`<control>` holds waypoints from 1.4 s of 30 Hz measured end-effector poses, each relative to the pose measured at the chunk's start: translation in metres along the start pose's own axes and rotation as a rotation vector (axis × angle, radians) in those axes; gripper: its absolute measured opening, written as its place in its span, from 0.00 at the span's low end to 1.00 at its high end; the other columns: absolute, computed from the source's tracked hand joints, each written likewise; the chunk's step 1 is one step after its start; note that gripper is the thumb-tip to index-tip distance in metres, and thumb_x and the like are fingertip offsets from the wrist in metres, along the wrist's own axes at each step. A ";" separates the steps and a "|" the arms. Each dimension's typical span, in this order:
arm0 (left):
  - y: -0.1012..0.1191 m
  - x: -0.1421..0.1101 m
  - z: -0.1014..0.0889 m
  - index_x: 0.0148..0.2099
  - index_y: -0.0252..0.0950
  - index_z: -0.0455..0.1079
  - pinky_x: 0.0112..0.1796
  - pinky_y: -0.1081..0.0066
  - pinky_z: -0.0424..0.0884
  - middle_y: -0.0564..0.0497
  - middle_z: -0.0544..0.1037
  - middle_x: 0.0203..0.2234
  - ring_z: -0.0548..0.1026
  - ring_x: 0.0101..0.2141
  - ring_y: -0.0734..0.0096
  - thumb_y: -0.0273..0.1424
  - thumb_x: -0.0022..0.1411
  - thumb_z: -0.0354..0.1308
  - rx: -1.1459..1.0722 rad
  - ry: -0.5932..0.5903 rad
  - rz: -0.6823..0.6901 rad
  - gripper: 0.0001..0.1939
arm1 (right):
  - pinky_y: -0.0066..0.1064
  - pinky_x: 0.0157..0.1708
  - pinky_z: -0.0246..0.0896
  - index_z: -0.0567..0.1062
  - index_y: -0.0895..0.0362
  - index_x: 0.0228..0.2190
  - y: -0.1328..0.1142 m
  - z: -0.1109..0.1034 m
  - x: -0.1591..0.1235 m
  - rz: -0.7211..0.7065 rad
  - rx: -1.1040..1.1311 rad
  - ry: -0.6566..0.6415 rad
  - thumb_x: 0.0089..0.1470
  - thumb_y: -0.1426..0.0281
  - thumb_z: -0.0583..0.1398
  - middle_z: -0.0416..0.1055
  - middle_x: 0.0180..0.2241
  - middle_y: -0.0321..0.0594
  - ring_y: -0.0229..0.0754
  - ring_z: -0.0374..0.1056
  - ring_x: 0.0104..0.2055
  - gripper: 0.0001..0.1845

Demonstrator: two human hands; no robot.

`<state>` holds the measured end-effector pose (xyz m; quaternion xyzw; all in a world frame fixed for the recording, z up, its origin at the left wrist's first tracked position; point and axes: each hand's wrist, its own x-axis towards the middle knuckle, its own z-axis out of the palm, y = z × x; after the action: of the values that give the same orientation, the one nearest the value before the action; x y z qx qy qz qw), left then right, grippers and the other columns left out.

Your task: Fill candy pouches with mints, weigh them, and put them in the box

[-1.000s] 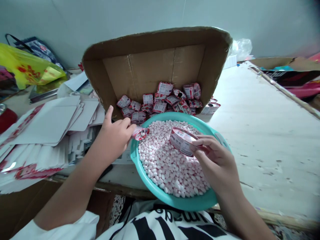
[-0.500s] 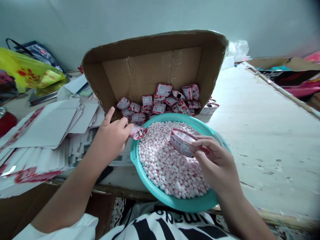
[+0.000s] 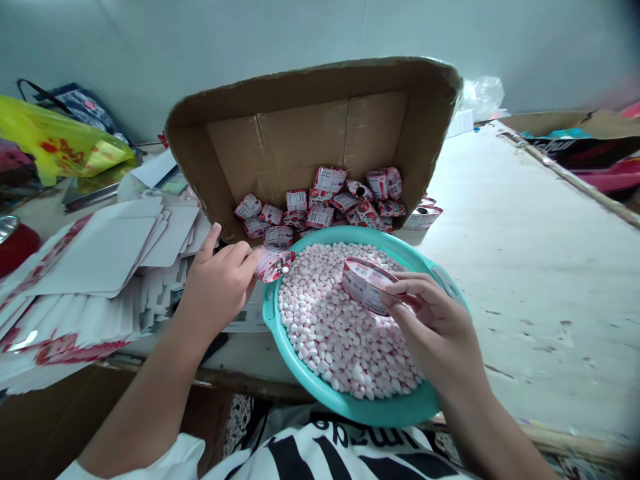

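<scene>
My left hand (image 3: 220, 283) pinches a small red-and-white printed candy box (image 3: 274, 265) at the left rim of a turquoise basin (image 3: 300, 373). The box's open end faces the basin, and a white candy shows at its mouth. My right hand (image 3: 435, 320) grips an open red-and-white box sleeve (image 3: 367, 285) between thumb and fingers, tilted above the basin. Small pale pink-and-white candies (image 3: 340, 347) fill the basin below it. Whether the sleeve holds candies is not visible.
Behind the basin, a cardboard carton (image 3: 300, 143) lies on its side with several filled-looking printed boxes (image 3: 320, 217) inside. Stacked flat white-and-red cartons (image 3: 95, 267) cover the left of the table (image 3: 540, 287). One more box (image 3: 424, 215) stands right of the carton.
The box in my left hand has tipped slightly and shifted a little left, and a candy now shows at its opening. My right hand and its sleeve have barely moved.
</scene>
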<state>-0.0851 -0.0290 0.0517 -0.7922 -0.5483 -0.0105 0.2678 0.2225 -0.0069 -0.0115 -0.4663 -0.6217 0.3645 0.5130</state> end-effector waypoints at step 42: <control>-0.013 -0.010 0.025 0.48 0.35 0.74 0.70 0.55 0.35 0.50 0.83 0.37 0.80 0.43 0.64 0.23 0.66 0.56 -0.020 0.276 0.126 0.10 | 0.33 0.45 0.68 0.77 0.49 0.36 0.004 0.000 -0.001 -0.050 -0.031 -0.036 0.58 0.73 0.63 0.70 0.45 0.40 0.44 0.69 0.52 0.06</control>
<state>-0.1074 -0.0237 0.0320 -0.8186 -0.4555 -0.1081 0.3329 0.2230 -0.0063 -0.0158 -0.4520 -0.6478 0.3504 0.5033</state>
